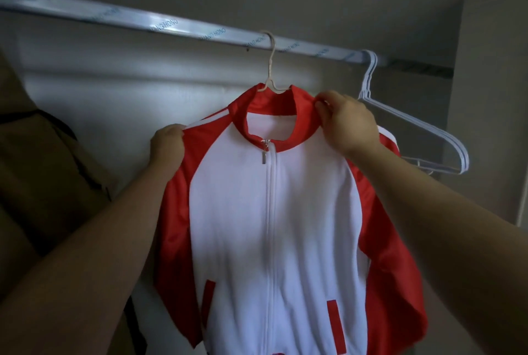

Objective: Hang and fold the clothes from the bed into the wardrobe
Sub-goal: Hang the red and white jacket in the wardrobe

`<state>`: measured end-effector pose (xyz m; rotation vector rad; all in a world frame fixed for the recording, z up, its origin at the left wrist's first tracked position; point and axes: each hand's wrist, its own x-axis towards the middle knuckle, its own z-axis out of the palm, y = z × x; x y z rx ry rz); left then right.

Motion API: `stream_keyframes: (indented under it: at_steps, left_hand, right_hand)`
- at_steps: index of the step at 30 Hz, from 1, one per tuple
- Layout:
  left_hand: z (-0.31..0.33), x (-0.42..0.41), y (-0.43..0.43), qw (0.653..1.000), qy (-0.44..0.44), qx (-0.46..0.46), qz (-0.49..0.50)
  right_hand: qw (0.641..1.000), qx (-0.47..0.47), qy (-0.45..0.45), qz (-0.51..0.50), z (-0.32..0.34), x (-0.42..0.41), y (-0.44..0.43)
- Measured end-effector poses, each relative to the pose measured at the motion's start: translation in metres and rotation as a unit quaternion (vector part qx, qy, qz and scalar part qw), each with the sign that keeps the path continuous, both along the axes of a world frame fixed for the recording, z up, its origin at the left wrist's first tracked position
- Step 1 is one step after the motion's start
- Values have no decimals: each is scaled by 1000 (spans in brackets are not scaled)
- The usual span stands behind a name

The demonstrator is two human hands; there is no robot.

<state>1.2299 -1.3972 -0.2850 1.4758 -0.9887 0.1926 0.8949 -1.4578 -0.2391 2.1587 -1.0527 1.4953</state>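
Observation:
A white zip-up jacket (285,212) with red sleeves and a red collar hangs on a pale hanger (270,69). The hanger's hook sits over the wardrobe rail (171,25). My left hand (168,144) grips the jacket's red left shoulder seam. My right hand (345,123) pinches the right edge of the red collar. The zip is closed up to the collar.
Several white empty hangers (414,123) hang on the rail just right of the jacket. A brown garment (43,183) hangs at the left edge. The wardrobe's side wall (491,97) stands at the right, its pale back panel behind the jacket.

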Motion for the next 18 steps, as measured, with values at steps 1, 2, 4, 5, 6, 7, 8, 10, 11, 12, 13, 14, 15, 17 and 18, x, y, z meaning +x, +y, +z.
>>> stream_keyframes:
  at_steps: [1, 2, 4, 5, 6, 7, 8, 10, 11, 12, 13, 14, 15, 17, 18]
  left_hand:
    - [-6, 4, -1, 1000, 13, 11, 7]
    - [-12, 6, -2, 1000, 8, 22, 18]
    - [-19, 6, 1, 999, -11, 14, 28]
    - [-20, 6, 4, 998, -45, 2, 45]
    - [-21, 6, 8, 991, -103, -5, 85]
    - [-20, 6, 11, 977, -165, -14, 138]
    - [-20, 6, 13, 957, -215, -23, 196]
    - [-21, 2, 16, 926, -246, -46, 283]
    - [-23, -5, 16, 920, -237, -48, 310]
    - [-27, -12, 13, 917, -225, -44, 325]
    - [-32, -20, 10, 920, -213, -35, 326]
    - [-36, -26, 6, 926, -199, -26, 320]
    - [-37, -31, 3, 934, -176, -18, 310]
    - [-32, -36, -1, 949, -106, -20, 296]
    - [-30, -38, -3, 951, -79, -22, 298]
  right_hand:
    - [1000, -2, -4, -4, 0, 2, -1]
    - [1000, -5, -8, -7, 0, 3, -1]
    - [1000, -1, -13, -13, -2, 6, -1]
    - [1000, 7, -17, -16, -2, 7, -2]
    - [999, 20, -23, -20, -2, 7, -2]
    - [999, 36, -32, -23, -1, 6, -2]
    - [997, 54, -42, -23, -1, 5, -2]
    - [995, 76, -53, -19, -3, 3, -1]
    - [995, 78, -54, -21, -4, 2, 0]
    - [996, 73, -52, -28, -5, 1, 1]
    - [996, 64, -51, -37, -5, 0, 3]
    - [996, 55, -48, -45, -4, -1, 4]
    - [996, 50, -46, -49, -3, -2, 5]
    - [996, 51, -43, -54, 0, -4, 6]
    - [996, 52, -41, -58, 1, -5, 6]
